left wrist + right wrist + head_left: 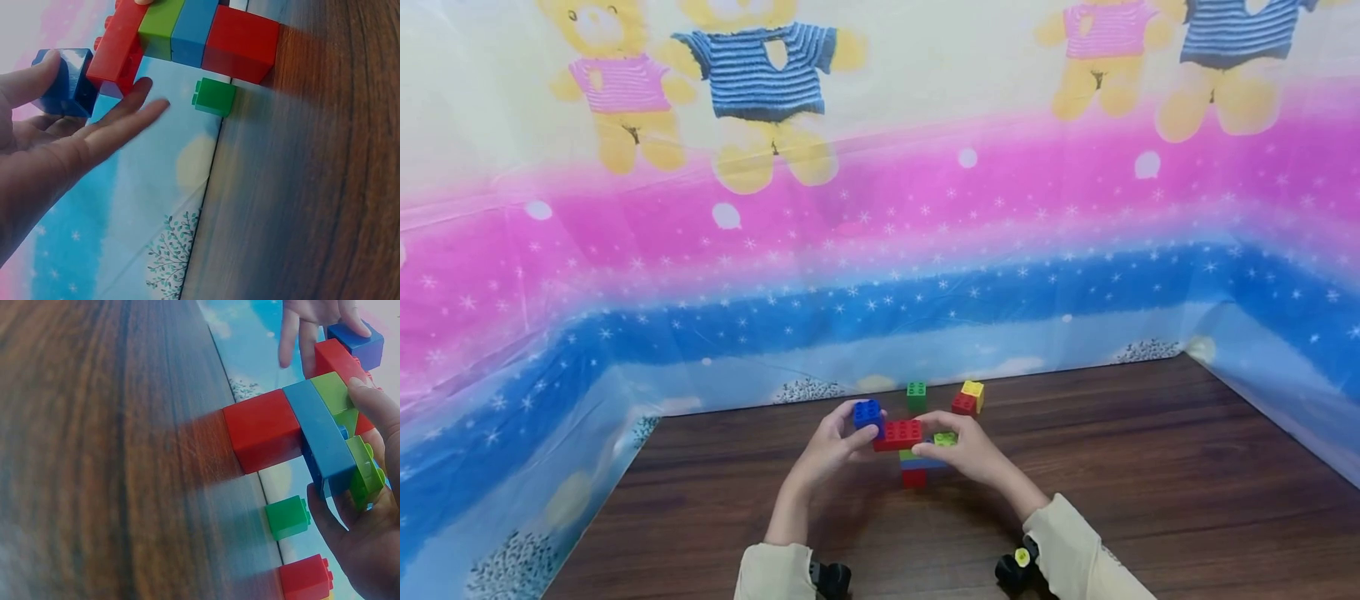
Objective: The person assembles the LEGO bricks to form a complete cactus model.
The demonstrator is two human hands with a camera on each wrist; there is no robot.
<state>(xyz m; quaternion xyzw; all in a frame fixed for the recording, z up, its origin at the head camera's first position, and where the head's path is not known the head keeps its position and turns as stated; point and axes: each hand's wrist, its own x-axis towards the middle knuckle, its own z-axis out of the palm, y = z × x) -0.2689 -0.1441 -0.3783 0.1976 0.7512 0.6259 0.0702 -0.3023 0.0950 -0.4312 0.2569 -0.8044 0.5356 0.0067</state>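
Between thumb and fingers, my left hand pinches a dark blue toy brick at the left end of a long red brick. The left wrist view shows the blue brick at the red brick's studded side; I cannot tell whether they are joined. Below the long red brick come a light green brick, a long blue brick and a red brick at the bottom. My right hand grips this build, its thumb at the upper green brick. Another light green brick sits on the blue one's right end.
Behind the build, a green brick stands on the dark wooden table. To its right are a red brick and a yellow brick, close together. A printed cloth with bears hangs around the table's back and sides.
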